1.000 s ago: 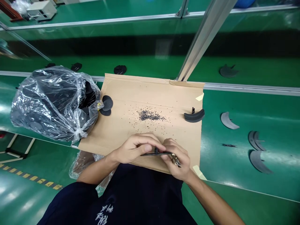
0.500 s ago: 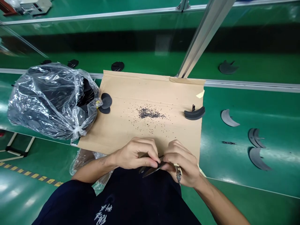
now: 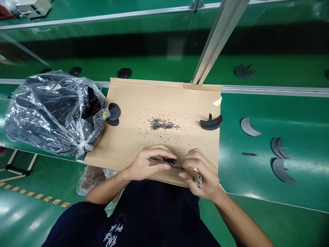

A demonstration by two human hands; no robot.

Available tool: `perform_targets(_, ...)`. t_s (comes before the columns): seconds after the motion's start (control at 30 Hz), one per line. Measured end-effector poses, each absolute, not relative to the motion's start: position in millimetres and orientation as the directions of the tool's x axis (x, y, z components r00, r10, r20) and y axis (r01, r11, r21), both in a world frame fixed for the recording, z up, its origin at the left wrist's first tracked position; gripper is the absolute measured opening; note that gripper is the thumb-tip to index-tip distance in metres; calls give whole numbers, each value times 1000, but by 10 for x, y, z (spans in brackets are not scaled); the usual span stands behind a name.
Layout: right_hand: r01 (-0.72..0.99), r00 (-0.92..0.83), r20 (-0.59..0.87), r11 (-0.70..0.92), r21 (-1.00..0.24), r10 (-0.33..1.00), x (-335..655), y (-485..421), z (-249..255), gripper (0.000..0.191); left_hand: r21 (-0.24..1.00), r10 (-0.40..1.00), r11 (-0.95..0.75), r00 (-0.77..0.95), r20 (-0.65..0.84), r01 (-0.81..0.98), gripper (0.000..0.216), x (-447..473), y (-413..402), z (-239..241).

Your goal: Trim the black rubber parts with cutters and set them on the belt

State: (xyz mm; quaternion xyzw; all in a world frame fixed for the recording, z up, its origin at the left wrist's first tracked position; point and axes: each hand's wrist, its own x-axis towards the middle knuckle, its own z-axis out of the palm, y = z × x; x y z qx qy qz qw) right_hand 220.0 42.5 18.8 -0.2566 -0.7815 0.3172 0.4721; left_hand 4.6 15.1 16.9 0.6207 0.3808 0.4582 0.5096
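Left hand (image 3: 145,164) closed on a thin black part (image 3: 169,160), thumb below, fingers above; part sits just above the near edge of the cardboard (image 3: 128,97), small dark block on its upper side. Right hand (image 3: 202,171) also over the cardboard's near edge, fingers curled round a metallic tool (image 3: 197,177); tool mostly hidden, can't tell what type. Right fingertips are at the part's right end; can't tell if they touch it.

Mid-cardboard: scatter of tiny black bits (image 3: 161,124), densest in the centre. Cardboard's right edge: dark curved pieces (image 3: 211,123), small upright bit just behind. Cardboard's left edge: overlapping black discs (image 3: 113,114), right beside a clear plastic bag (image 3: 51,113) full of dark parts, which overlaps that corner.

Right of cardboard, on the green bench (image 3: 239,185): grey crescents (image 3: 249,127) plus a thin dark strip (image 3: 249,154).
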Motion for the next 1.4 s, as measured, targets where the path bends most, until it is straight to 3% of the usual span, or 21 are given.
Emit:
perform_targets(0.1, 208, -491, 473, 625, -752, 732, 2251, 507, 223, 6, 942, 919, -313, 287, 269, 120, 28, -17, 131, 209)
perform_targets(0.27, 452, -619, 415, 734, -506, 667, 2274, 588, 228, 11, 891, 879, -408, 348, 325, 198, 42, -84, 122, 269)
perform_targets(0.37, 492, -655, 413, 772, -402, 633, 2260, 583, 229, 14, 882, 867, -426, 368, 335, 202, 47, -84, 110, 265)
perform_targets(0.77, 556, -696, 413, 805, -208, 587, 2223, 597, 290, 30, 853, 859, -462, 362, 361, 244, 51, -80, 87, 243)
perform_targets(0.9, 603, -707, 343, 781, -164, 618, 2214, 680, 198, 26, 814, 863, -471, 368, 345, 341, 47, -176, 137, 256)
perform_targets(1.03, 700, -685, 248, 713, -38, 685, 2128, 824, 77, 23, 674, 849, -499, 462, 256, 544, 54, -244, 231, 313)
perform_targets(1.13, 700, -697, 240, 714, 23, 676, 2058, 921, 42, 24, 439, 847, -509, 522, 101, 740, 59, -242, 308, 335)
perform_targets(1.23, 728, -672, 239, 685, 36, 701, 2078, 986, 26, 21, 253, 900, -434, 429, 77, 865, 53, -341, 368, 321)
perform_targets(1.3, 755, -645, 208, 656, 22, 735, 2136, 1009, 6, 13, 297, 927, -376, 356, 119, 878, 47, -464, 389, 289)
perform_targets(1.4, 775, -623, 154, 632, -10, 767, 2198, 1017, -28, 2, 639, 967, -253, 201, 154, 726, 33, -586, 404, 177)
